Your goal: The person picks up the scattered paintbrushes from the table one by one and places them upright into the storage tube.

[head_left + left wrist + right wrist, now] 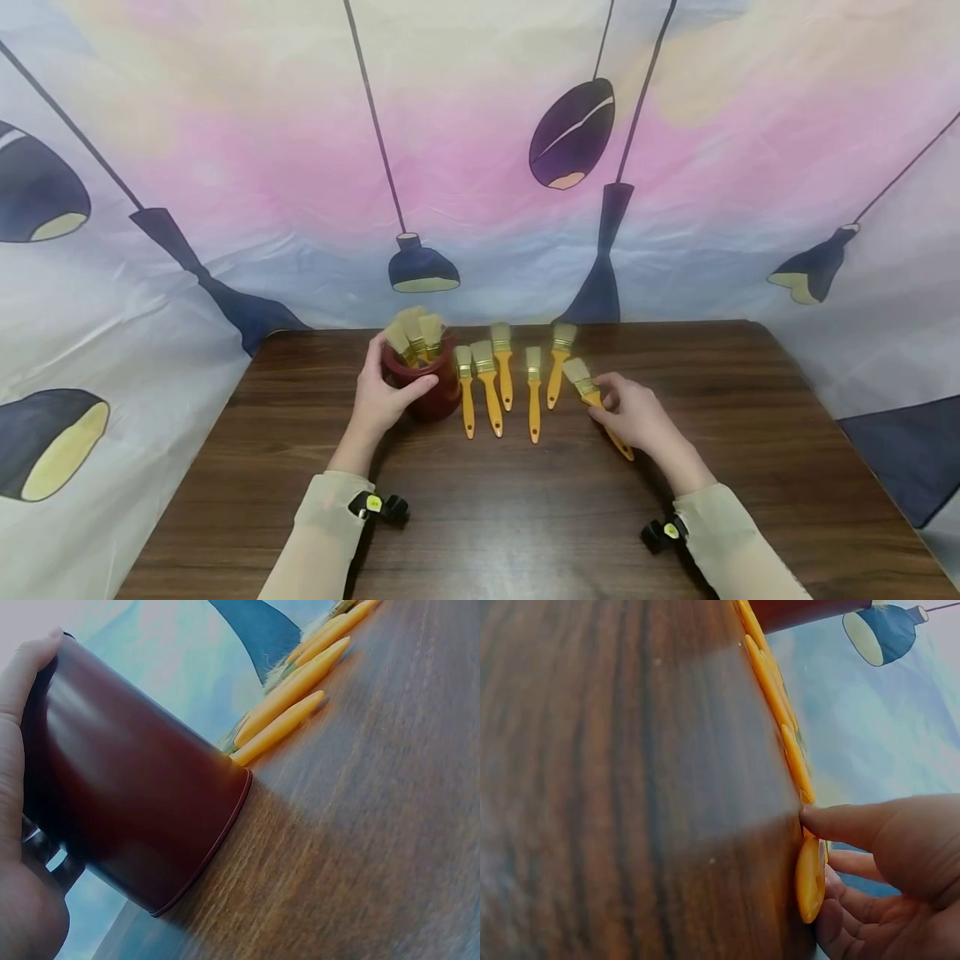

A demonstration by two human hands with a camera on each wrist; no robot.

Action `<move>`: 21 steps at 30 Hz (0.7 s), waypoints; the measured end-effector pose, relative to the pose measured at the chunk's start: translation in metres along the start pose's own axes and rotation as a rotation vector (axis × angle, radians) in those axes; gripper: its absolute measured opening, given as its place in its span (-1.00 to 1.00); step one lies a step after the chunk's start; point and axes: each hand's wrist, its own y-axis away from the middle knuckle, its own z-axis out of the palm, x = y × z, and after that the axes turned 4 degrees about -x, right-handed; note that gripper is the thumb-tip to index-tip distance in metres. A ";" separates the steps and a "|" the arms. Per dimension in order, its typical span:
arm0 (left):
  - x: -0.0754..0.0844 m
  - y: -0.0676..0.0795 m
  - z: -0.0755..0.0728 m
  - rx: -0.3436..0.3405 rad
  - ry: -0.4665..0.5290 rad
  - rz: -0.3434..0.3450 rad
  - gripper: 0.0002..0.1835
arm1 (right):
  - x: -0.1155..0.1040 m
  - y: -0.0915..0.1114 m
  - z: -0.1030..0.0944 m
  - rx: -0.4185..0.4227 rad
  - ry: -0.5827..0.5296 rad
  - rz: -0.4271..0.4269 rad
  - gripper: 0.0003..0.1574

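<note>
My left hand (382, 400) grips a dark red cylindrical holder (438, 404), thumb across its near side and fingers around the left. Several paintbrushes (412, 329) stand in it, pale bristles up. The left wrist view shows the holder (142, 780) with its base on or very near the table. To the right, my right hand (637, 412) pinches a flat paintbrush (581, 379) with a yellow-orange handle between thumb and fingers. Its bristles point up and left. In the right wrist view the handle (808, 889) lies low along the tabletop; whether it touches cannot be told.
Between the hands several more paintbrushes (534, 404) lie in a loose row, bristles toward the far edge. The brown wooden table (480, 517) ends at a hanging cloth (480, 275) printed with lamps. Wrist cameras (393, 508) sit on both sleeves.
</note>
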 end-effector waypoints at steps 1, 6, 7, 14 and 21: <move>0.000 0.000 -0.001 -0.002 -0.004 0.001 0.04 | 0.000 0.000 0.000 0.001 -0.004 0.003 -0.32; 0.001 0.000 -0.002 -0.010 -0.018 0.007 0.02 | 0.001 -0.002 -0.001 -0.002 -0.029 0.033 -0.31; 0.001 0.000 -0.002 -0.011 -0.019 0.008 0.02 | 0.001 -0.003 -0.001 -0.004 -0.035 0.041 -0.31; 0.002 0.000 -0.002 -0.013 -0.022 0.010 0.05 | 0.003 -0.002 -0.002 0.006 -0.065 0.066 -0.38; 0.002 0.002 0.000 -0.020 -0.014 0.014 0.05 | 0.008 0.000 -0.009 0.052 -0.086 0.020 -0.41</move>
